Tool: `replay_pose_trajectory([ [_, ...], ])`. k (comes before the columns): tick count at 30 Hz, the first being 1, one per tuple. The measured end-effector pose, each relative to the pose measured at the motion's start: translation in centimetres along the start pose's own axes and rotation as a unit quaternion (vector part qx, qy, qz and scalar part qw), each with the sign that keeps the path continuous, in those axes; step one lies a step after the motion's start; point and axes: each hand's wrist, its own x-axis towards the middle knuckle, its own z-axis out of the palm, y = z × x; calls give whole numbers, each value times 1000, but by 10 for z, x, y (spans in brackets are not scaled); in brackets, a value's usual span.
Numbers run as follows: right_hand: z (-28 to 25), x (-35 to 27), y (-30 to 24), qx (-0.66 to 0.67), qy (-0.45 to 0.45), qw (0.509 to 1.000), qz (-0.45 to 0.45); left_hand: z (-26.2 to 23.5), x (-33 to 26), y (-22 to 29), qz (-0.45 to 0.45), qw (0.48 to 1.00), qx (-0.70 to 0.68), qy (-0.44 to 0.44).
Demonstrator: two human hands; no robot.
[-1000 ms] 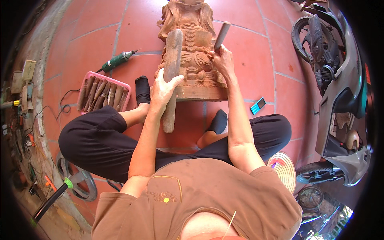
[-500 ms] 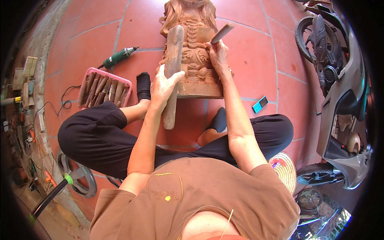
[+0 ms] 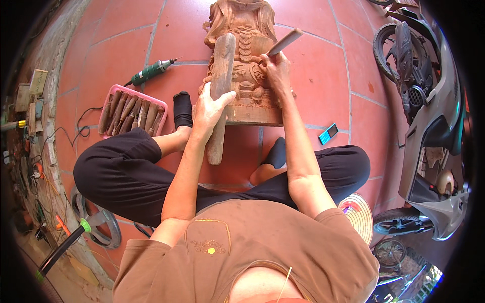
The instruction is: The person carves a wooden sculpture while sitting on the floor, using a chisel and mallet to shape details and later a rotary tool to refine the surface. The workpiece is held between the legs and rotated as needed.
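The left hand (image 3: pixel 208 109) curls its fingers around a long greyish-brown wooden bar (image 3: pixel 222 60). Beyond, a reddish-brown carved wooden figure (image 3: pixel 245 44) lies on red tiles (image 3: pixel 323 81); the right hand (image 3: pixel 276 71), fingers closed, grips a brown round-handled tool (image 3: pixel 286 41), now leaning further right, apparently flattening its working angle.

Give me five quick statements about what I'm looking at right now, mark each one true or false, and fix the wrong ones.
1. The left hand grips a long wooden bar. True.
2. The right hand holds the mobile phone. False: it holds a tool handle; the phone lies on the floor tiles.
3. The pink tray contains wooden-handled tools. True.
4. The green rotary tool is inside that tray. False: it lies on the tiles beyond it.
5. In this view, the bar partly covers the carved wooden statue. True.
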Motion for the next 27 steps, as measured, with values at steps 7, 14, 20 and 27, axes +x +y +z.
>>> replay_pose_trajectory([
  [7, 5, -11, -17, -143, 2, 982, -126, 0, 3, -7, 23, 999, -32, 0],
  [14, -8, -11, -18, -91, -74, 990, -84, 0, -3, 5, -17, 999, -27, -1],
  [20, -2, -1, -13, -135, -32, 985, -105, 0, 1, -2, -1, 1000, -8, 1],
  [27, -9, -7, -23, -175, -66, 975, -118, -1, -5, 11, -32, 999, -16, -3],
])
